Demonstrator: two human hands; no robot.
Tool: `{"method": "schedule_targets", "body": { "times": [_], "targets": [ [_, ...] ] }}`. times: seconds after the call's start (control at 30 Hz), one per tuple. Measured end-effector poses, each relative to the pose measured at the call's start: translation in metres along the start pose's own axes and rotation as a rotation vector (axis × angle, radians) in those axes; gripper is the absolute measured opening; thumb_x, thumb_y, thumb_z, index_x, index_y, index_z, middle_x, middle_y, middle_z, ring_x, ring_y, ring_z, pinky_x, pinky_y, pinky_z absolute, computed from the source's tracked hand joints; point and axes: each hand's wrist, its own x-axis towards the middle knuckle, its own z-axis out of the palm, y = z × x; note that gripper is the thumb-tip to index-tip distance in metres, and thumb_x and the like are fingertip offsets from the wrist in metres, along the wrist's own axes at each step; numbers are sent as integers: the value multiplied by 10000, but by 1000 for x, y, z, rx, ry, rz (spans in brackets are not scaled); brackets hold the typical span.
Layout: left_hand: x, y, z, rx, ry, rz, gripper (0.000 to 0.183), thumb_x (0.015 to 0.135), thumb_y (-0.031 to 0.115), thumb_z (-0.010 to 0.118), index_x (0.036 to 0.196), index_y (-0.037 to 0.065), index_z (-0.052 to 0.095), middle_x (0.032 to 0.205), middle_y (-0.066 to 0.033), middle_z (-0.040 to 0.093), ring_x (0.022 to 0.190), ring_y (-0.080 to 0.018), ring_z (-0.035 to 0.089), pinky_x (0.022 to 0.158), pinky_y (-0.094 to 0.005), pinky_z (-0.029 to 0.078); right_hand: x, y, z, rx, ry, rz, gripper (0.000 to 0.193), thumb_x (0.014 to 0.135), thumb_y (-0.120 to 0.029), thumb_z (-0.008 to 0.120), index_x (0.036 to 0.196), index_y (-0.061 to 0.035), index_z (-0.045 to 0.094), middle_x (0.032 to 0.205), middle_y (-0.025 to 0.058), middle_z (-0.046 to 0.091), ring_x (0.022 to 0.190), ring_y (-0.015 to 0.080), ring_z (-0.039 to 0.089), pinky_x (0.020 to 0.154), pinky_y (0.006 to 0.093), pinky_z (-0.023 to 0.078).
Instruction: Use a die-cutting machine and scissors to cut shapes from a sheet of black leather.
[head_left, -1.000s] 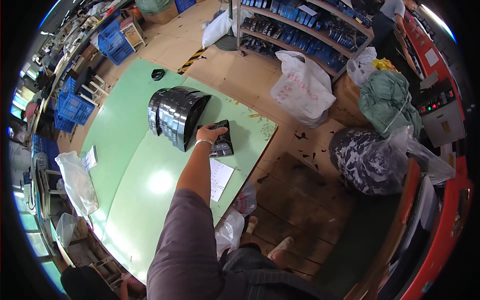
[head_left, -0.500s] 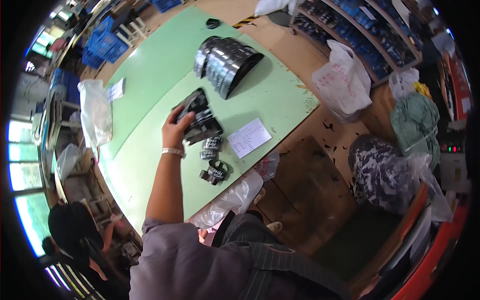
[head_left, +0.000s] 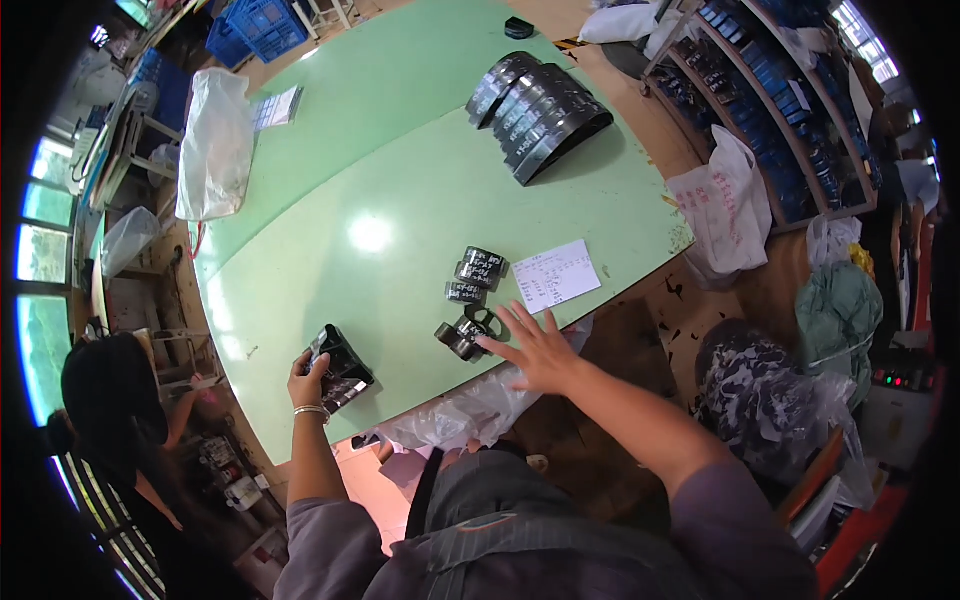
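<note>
My left hand [head_left: 309, 380] grips a stack of glossy black curved pieces [head_left: 343, 372] at the near left edge of the green table [head_left: 330, 270]. Its thumb lies over the top of the stack. My right hand [head_left: 541, 352] hovers with fingers spread beside a small bundle of dark curved pieces [head_left: 460, 338], a fingertip close to or touching it; I cannot tell which. A dark ring-shaped piece [head_left: 486, 318] lies against that bundle. Just beyond are several small black bands [head_left: 478, 271] with white handwriting. A written paper sheet [head_left: 556, 276] lies to their right.
Large black arched pieces [head_left: 545, 118] stand nested at the far right of the table, near a small black object [head_left: 519, 28]. A white bag [head_left: 217, 145] and papers [head_left: 277, 108] are far left. Shelving [head_left: 770, 110] and sacks [head_left: 727, 205] stand right. Another person [head_left: 115, 400] is at left.
My left hand has brought the black stack from mid-table toward me and left, down to the near edge. My right hand has come into view over the small pieces. The view has shifted.
</note>
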Motion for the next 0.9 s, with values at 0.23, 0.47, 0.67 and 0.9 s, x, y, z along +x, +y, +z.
{"method": "schedule_targets", "body": {
  "times": [0.23,0.47,0.67,0.9],
  "targets": [
    [9,-6,7,274,48,200,764,717,455,793,1252,-12,512,1171,-170,580,997,-244,582,895,-341,460,108,1,37,-221,-30,-173,806,692,-717,602,1411,-426,382,1588,109,46,1436,422,-74,974,808,32],
    [17,-13,20,276,132,254,687,713,443,798,1163,-22,566,1089,-163,607,965,-242,579,881,-342,458,168,48,20,-91,66,214,796,707,-740,562,1414,-431,365,1558,137,185,1429,452,-27,976,813,15],
    [22,-19,18,101,94,205,532,758,304,793,1120,-23,581,1065,-129,599,931,-199,573,849,-304,472,165,127,11,-51,197,435,831,709,-758,549,1428,-392,351,1512,122,283,1421,383,151,1007,772,93],
    [28,-33,6,53,69,203,507,774,282,783,1121,-26,577,1040,-109,605,906,-170,574,814,-281,479,112,239,3,-108,495,607,826,691,-745,593,1383,-314,459,1411,163,425,1340,394,313,1044,650,209]
  ]
}}
